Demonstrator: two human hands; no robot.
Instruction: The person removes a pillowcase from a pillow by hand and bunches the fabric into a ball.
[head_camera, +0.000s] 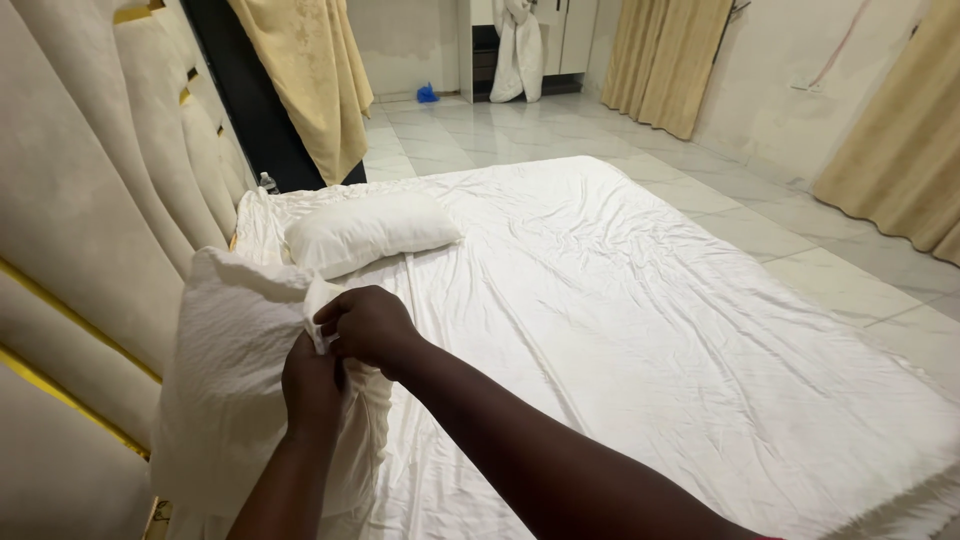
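Your two hands meet over the near left corner of a bed (650, 330), both clamped on one white pillowcase (225, 390). Your left hand (312, 388) grips the cloth from below, fingers closed into the fabric. Your right hand (368, 325) sits just above it, touching it, and pinches a small fold of the same cloth between thumb and fingers. The two hands are together, not apart.

The pillowcase is the one container here. It bulges out to the left of your hands, standing tall against a padded beige headboard (80, 210), and looks filled, but what is inside is hidden by the cloth. Its lower edge runs out of the bottom of the view.

Beyond your hands, further up the bed, lies one bare white pillow (370, 230), flat on a wrinkled white sheet. That makes one loose pillow and one pillowcase in hand.

Far past your hands, across a pale tiled floor (480, 130), hang cream curtains (665, 60): one straight ahead, one ahead to the left and one cut off at the right edge, so three in view. A white cloth hangs by a cupboard at the far wall. A small blue thing on the floor there is too small to make out. Your forearms are cut off at the bottom edge.
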